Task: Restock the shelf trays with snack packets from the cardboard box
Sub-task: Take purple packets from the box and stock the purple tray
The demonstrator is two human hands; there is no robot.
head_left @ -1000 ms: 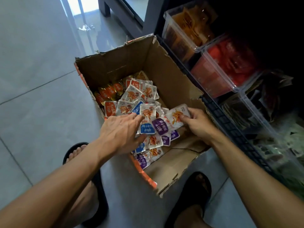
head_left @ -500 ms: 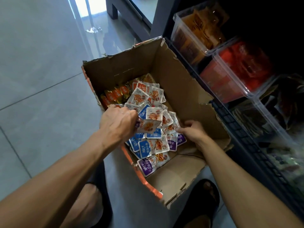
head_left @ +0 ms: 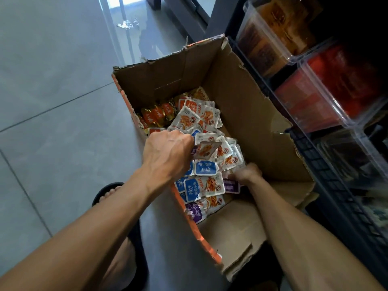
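Grey floor tiles are carrying the cardboard box (head_left: 241, 106); your left hand (head_left: 168, 156) is pinching a packet (head_left: 206, 148), your right hand (head_left: 246, 174) is gripping purple packets (head_left: 231, 185); gather flat stacks.

An open, torn cardboard box (head_left: 241, 106) is set on the floor, left of clear shelf trays (head_left: 327, 95); white, blue, purple and orange snack packets (head_left: 207, 183) are heaped inside.
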